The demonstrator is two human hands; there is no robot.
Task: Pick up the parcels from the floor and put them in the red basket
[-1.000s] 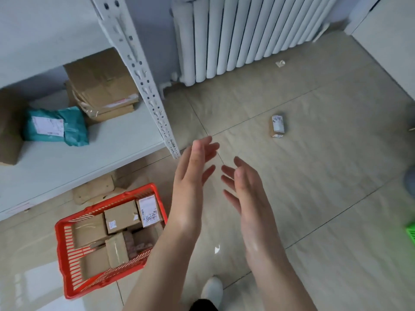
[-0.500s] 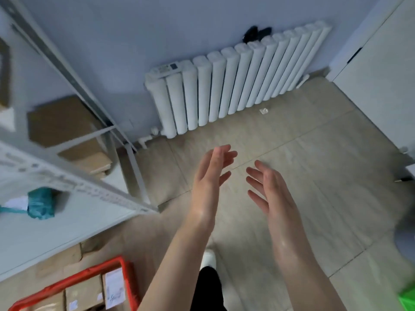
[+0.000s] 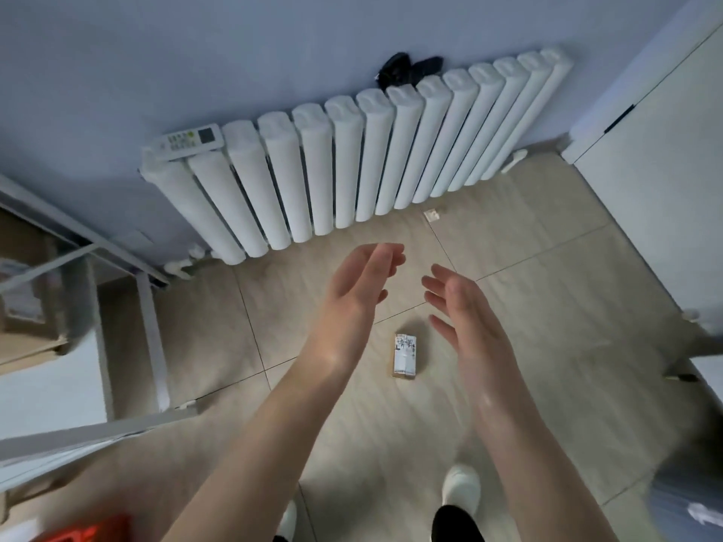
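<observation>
A small brown parcel (image 3: 405, 356) with a white label lies on the tiled floor, between my two forearms and below my fingers. My left hand (image 3: 358, 291) is stretched forward, fingers straight, empty. My right hand (image 3: 463, 311) is held out beside it, palm facing left, fingers relaxed, also empty. Both hands hover above the parcel without touching it. Only a blurred red corner of the basket (image 3: 94, 530) shows at the bottom left; its contents are out of view.
A white radiator (image 3: 352, 162) runs along the blue wall ahead, a remote (image 3: 191, 139) on its left end. A white metal shelf (image 3: 148, 338) with cardboard boxes stands at left. A white cabinet (image 3: 661, 197) is at right. My white shoe (image 3: 461, 487) is below.
The view has swung away from the basket toward the radiator. The small parcel, out of sight half a second ago, now lies between my forearms. Both hands stay open and raised.
</observation>
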